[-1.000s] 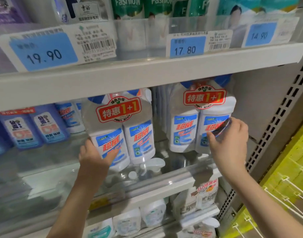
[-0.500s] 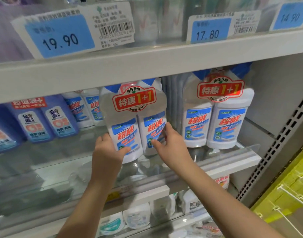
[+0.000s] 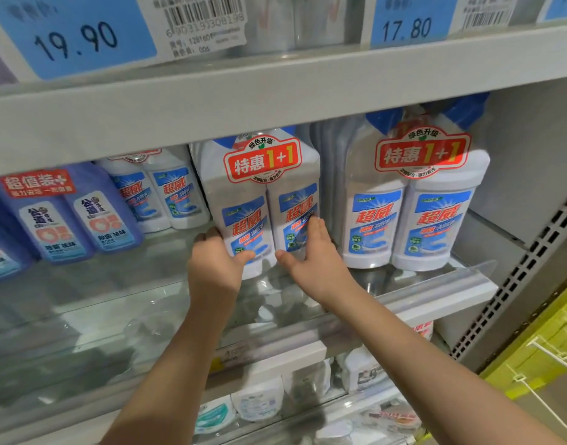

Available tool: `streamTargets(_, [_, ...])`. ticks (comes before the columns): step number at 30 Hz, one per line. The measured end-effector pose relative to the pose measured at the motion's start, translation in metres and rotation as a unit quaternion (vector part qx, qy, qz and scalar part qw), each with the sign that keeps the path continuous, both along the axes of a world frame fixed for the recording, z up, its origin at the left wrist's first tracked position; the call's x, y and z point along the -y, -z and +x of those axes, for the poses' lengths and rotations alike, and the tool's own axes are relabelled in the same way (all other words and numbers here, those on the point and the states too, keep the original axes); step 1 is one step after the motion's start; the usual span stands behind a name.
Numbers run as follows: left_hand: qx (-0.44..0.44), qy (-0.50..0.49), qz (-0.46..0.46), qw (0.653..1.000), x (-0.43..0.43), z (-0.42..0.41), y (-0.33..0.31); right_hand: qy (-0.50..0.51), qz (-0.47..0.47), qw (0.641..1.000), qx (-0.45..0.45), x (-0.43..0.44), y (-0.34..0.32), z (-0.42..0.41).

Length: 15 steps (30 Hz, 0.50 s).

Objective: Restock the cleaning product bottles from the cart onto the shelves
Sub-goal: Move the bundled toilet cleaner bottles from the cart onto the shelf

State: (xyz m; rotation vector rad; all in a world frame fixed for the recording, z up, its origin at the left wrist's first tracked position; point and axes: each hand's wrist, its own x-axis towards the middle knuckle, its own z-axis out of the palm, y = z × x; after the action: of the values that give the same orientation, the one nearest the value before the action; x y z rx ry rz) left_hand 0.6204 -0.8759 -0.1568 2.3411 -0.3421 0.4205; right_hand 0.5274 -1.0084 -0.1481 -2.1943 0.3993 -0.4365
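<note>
Handling: twin pack (image 3: 263,207) is looking heavy, stiff, film-slick.
Fingers: left hand (image 3: 214,264), right hand (image 3: 312,261) are clasping its lower sides.

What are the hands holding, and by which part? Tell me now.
Both hold the middle twin pack of bottles near its base: the left hand grips the lower left edge, the right hand the lower right edge.
</note>
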Motion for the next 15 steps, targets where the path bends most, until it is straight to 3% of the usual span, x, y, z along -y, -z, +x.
streamTargets(8, [-0.043, 0.007, -0.098, 0.994, -0.003, -0.012, 0.002, 0.000, 0.022, 1.000, 0.014, 0.004, -0.011, -0.014])
streamTargets(12, [0.021, 0.003, -0.144, 0.989, -0.002, -0.050, -0.009, 0.126, -0.023, 0.989, 0.078, 0.012, -0.020, -0.060])
streamTargets(15, [-0.032, 0.133, -0.122, 0.983, 0.024, -0.084, -0.027, 0.236, -0.030, 0.963, 0.125, 0.030, -0.022, -0.098])
